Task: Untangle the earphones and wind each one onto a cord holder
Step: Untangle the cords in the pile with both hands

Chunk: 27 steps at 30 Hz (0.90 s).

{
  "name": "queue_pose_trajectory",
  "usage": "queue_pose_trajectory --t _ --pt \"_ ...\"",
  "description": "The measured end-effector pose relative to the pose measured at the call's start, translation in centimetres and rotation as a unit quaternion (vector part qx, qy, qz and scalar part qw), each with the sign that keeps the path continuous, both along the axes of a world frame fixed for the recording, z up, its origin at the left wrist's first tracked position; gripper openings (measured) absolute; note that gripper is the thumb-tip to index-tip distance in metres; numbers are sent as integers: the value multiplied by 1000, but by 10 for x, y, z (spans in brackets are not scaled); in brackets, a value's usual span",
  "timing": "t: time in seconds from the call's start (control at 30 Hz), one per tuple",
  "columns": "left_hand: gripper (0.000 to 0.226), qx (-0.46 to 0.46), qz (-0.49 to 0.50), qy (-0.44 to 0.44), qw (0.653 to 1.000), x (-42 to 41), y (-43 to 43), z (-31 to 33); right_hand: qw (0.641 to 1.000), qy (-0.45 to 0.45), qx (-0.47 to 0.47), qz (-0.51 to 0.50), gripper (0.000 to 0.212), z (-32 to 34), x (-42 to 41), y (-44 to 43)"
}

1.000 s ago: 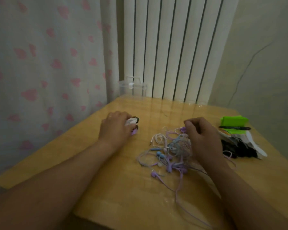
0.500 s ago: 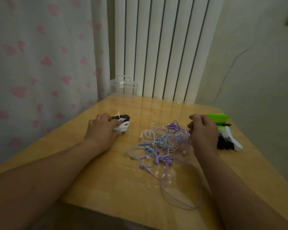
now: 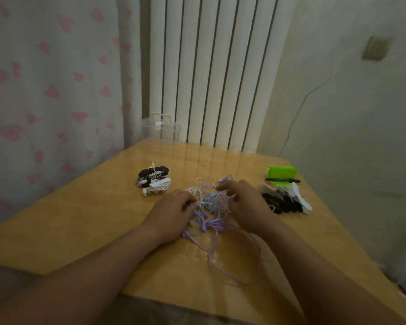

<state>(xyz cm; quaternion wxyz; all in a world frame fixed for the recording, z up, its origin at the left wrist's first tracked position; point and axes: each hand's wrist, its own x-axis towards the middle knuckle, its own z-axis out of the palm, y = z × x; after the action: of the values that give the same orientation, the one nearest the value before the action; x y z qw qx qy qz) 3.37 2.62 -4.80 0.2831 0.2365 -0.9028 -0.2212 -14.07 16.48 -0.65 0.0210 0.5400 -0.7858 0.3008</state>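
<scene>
**Both hands dug into the tangle**

The tangle (image 3: pixel 212 206) sits mid-table (image 3: pixel 80 219) between your hands. It's thin purple, blue and white cord, feather-light, floppy and probably a bit slick, so yanking will likely just tighten the knots. I'd go for an end, like the purple buds (image 3: pixel 206 225) on the near side, and feed it back through instead of grabbing mid-cord. Your left hand (image 3: pixel 171 214) has its fingers curled at the tangle's left edge, tips buried in cord. Your right hand (image 3: pixel 246 205) has its fingers bent down over the top right. Can't tell if either is really pinching a strand. One slack loop (image 3: pixel 259 256) trails toward you. The wound sets (image 3: pixel 155 181) are off to the left and the holders (image 3: pixel 283 204) to the right.
</scene>
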Motion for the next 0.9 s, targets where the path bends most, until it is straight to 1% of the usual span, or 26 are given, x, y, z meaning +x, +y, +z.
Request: queue_pose_trajectory --t 0.07,0.13,0.2,0.27,0.33,0.4,0.43,0.47,0.53,0.57,0.6,0.63,0.67,0.7,0.73,0.8,0.83,0.87,0.9 --pt "19 6 8 -10 1000 -1 -2 -2 996 59 64 31 43 -1 5 -5" --pt "19 12 6 -8 1000 2 -3 -5 984 127 122 35 42 1 10 -13" --pt "19 21 3 -2 1000 4 -3 -6 972 169 160 29 34 4 13 -20" --pt "18 31 3 8 999 6 -4 -4 970 182 160 26 23 9 15 -26" --pt "17 48 2 21 999 6 -5 -5 983 155 94 0 20 15 13 -30" --pt "17 62 3 31 998 7 -6 -5 995 86 23 -43 20 26 11 -31" --pt "18 70 4 39 997 7 -7 -5 997 55 18 -47 19 31 9 -30" --pt "21 81 7 48 996 7 -7 -5 998 35 38 -36 20 34 8 -28" --pt "27 97 16 76 992 8 -6 -4 996 18 84 -3 33 34 13 -18" --pt "28 100 22 94 990 9 -6 -3 997 14 75 -1 38 31 15 -11" --pt "29 101 28 115 988 10 -5 -2 999 8 49 -17 35 26 18 -2" --pt "29 98 28 133 986 11 -5 -2 999 7 17 -42 26 21 18 7" --pt "28 88 22 141 986 14 -4 -2 997 9 7 -71 15 14 17 15" --pt "27 75 3 136 988 15 -1 -2 996 10 23 -88 7 10 16 25" --pt "30 54 -26 115 992 17 2 -2 995 6 51 -87 11 5 18 32" --pt "50 -12 -79 22 997 15 8 -4 992 -37 97 -68 33 -3 26 42" --pt "58 -44 -88 -28 995 13 10 -5 991 -49 112 -56 44 -5 32 42" --pt "58 -61 -84 -64 993 11 12 -5 989 -36 136 -47 51 -7 36 40" --pt "51 -61 -74 -75 993 9 11 -5 986 -8 164 -42 53 -8 40 35"
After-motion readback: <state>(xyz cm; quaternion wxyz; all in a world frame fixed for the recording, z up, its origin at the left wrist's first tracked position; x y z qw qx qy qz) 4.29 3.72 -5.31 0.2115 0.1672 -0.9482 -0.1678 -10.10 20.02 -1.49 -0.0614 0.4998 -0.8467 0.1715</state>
